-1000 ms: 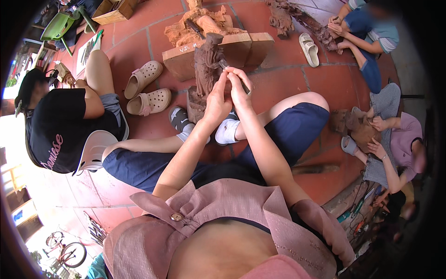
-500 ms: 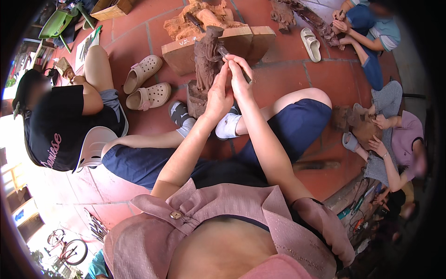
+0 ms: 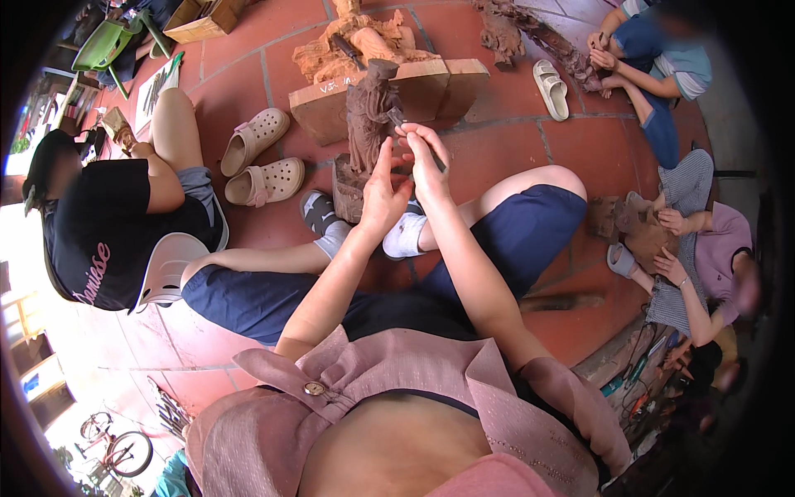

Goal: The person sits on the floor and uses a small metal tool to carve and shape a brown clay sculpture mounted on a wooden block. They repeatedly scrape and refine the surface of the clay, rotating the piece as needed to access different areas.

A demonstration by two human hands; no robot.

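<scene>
A dark brown wood carving (image 3: 363, 128) of a draped figure stands upright on a rough wooden block (image 3: 346, 186) between my feet. My right hand (image 3: 429, 166) is closed around a slim carving chisel (image 3: 397, 118), whose metal end meets or nearly meets the carving's right side. Part of the chisel's handle shows below the fingers. Beside it, my left hand (image 3: 386, 195) is raised near the carving's lower right, its fingers stretched out and apart, holding nothing. Whether its fingertips touch the carving, I cannot tell.
Behind the carving, a larger orange-brown carving (image 3: 364, 45) rests by a thick wooden board (image 3: 319, 112). Beige clogs (image 3: 265, 182) lie to the left, near a seated person in black (image 3: 108, 224). Other people work on wood at the right, near a white sandal (image 3: 550, 89).
My left hand has come away from my right and its fingers have spread. The right hand keeps the chisel at the carving's side. The view has shifted slightly.
</scene>
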